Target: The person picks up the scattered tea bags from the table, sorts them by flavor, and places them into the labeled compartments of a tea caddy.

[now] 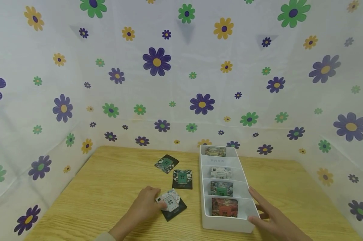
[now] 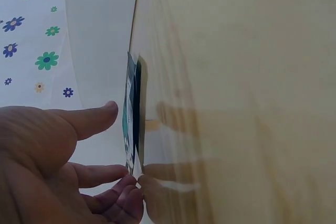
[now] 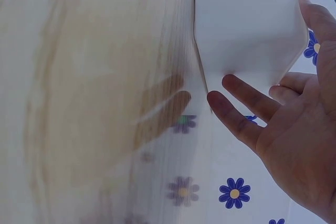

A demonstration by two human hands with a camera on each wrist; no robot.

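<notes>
In the head view my left hand [image 1: 146,202] is at a white tea sachet [image 1: 171,200], which overlaps a black one [image 1: 176,213]. Its thumb lies over the white sachet's left side. From the left wrist view, the thumb appears slightly apart from the sachets' face, while the fingertips touch their edge [image 2: 130,114]. My right hand [image 1: 270,214] rests against the near right corner of a white divided box [image 1: 226,223]. Its thumb is at the front corner and its fingers lie fairly straight along the side [image 3: 241,24].
Two dark sachets with green labels, one nearer [image 1: 182,179] and one farther [image 1: 167,163], lie left of the box. Inside its compartments stand a red sachet [image 1: 224,207], a green one [image 1: 221,189], a white one [image 1: 221,172] and a yellowish one [image 1: 215,151]. Flowered cloth [image 1: 175,87] surrounds the wooden table [image 1: 115,177].
</notes>
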